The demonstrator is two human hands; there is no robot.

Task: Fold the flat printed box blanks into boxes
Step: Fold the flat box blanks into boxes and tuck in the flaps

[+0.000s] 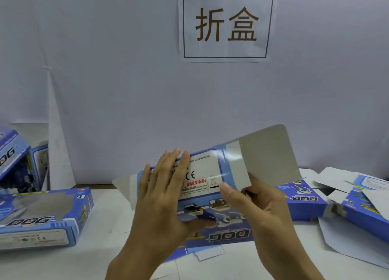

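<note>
Hands (168,197) around box blank (202,183)

A folded box (45,214) blocks the table (109,216) on the left, and loose blanks (362,197) crowd the right. Bare table between the folded box and the held blank (210,187) leaves room for a hand.

Even, cool light fills the room, bright and soft, with faint shadows on the white table (109,233). A pale sheen streaks the glossy box blank (210,174). The left hand (166,197) looks slightly smeared; edges bend, and the folded box (42,216) is soft.
</note>
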